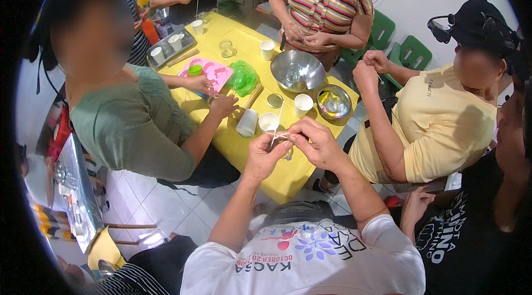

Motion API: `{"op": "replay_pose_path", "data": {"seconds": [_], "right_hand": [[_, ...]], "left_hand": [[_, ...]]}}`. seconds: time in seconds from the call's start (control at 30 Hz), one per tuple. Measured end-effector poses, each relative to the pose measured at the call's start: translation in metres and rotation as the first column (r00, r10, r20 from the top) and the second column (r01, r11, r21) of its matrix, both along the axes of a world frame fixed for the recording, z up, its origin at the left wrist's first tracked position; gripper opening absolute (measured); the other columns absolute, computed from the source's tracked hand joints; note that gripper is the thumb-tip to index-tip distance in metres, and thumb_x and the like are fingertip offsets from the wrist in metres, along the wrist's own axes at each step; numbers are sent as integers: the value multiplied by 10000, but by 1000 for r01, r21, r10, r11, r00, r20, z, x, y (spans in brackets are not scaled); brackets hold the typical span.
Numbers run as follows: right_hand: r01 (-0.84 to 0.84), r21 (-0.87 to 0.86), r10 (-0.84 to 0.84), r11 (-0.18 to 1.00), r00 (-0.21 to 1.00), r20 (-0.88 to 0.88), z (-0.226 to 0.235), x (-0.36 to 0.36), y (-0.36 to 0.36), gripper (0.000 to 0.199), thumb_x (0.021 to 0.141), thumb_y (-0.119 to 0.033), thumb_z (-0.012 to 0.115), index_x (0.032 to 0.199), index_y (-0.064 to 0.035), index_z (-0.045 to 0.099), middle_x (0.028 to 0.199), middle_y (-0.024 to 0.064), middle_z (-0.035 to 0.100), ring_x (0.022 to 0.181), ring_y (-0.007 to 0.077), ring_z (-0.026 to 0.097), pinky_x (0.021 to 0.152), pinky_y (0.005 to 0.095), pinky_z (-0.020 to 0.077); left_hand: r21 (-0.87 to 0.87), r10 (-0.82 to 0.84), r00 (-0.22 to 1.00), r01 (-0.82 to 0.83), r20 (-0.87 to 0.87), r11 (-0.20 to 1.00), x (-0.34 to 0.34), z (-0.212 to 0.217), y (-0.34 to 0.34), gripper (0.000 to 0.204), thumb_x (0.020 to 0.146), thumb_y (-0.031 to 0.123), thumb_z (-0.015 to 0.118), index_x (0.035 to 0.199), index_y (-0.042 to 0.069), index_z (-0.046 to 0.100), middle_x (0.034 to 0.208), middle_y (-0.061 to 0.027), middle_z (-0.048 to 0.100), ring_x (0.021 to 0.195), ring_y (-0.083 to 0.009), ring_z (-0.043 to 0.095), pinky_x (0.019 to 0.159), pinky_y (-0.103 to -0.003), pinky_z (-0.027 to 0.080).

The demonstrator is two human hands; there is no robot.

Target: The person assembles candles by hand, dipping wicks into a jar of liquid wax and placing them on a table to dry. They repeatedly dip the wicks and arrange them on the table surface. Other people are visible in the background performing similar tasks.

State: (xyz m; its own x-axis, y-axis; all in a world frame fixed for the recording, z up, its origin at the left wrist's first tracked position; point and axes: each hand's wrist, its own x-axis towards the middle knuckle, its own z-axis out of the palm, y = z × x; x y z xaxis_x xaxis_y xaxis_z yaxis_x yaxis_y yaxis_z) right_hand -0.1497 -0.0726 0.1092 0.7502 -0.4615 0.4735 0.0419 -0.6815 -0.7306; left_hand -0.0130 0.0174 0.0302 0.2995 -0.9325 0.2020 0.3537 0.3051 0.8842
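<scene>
Over the near end of the yellow-covered table, my left hand (262,157) and my right hand (317,143) meet with fingertips pinched together. Between them is a thin white string (280,113), one length rising above my fingers and another crossing between the hands. Just beyond my hands stand a white paper cup (269,121) and another paper cup (303,105). A third paper cup (246,123) leans to the left of them. A round jar lid (274,100) lies behind. Part of a clear glass object (288,154) shows below my fingers, mostly hidden.
The yellow table (288,181) also carries a large metal bowl (297,71), a smaller metal bowl (333,101), a green plastic bag (241,77) and a metal tray (166,48) with cups. Several people stand close around, one in green (127,117) left, one in yellow (443,123) right.
</scene>
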Motion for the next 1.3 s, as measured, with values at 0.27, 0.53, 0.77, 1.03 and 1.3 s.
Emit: {"op": "replay_pose_path", "data": {"seconds": [0.27, 0.53, 0.77, 1.03, 1.3], "right_hand": [[-90, 8, 89, 996, 995, 40, 9, 2, -3, 103, 865, -61, 629, 938, 9, 644, 810, 94, 591, 729, 206, 579, 645, 305, 460], [-122, 50, 118, 991, 989, 92, 16, 9, 2, 99, 880, -74, 626, 936, 4, 648, 828, 79, 612, 726, 182, 576, 640, 289, 453], [-74, 102, 68, 992, 996, 64, 17, 11, 7, 104, 865, -83, 650, 911, 5, 620, 772, 64, 562, 664, 151, 558, 594, 276, 451], [72, 193, -102, 979, 983, 153, 5, 18, 19, 95, 869, -67, 637, 913, 9, 600, 763, 65, 585, 650, 114, 573, 579, 254, 459], [102, 162, -129, 981, 978, 166, -1, 19, 21, 89, 876, -56, 615, 931, 10, 591, 791, 58, 605, 681, 100, 580, 607, 260, 472]], "left_hand": [[0, 22, 1000, -22, -8, 1000, 4, 3, 4, 183, 852, 21, 694, 1034, 9, 678, 860, 10, 664, 748, -43, 590, 654, -201, 482], [0, 84, 993, -84, 89, 996, 12, 4, 7, 105, 837, 57, 725, 924, 23, 676, 814, 10, 663, 709, -39, 581, 626, -195, 470], [-55, 184, 979, -179, 91, 982, 11, 1, 5, 108, 845, 75, 725, 902, 28, 646, 802, 1, 657, 697, -37, 569, 613, -191, 459], [-45, 253, 964, -250, 81, 967, 7, 1, 5, 112, 846, 66, 720, 909, 5, 650, 821, -10, 664, 709, -51, 583, 625, -197, 469], [-82, 305, 950, -299, 68, 951, 4, 5, 3, 95, 851, 35, 702, 924, -2, 653, 827, -29, 668, 743, -63, 599, 660, -204, 481]]}}
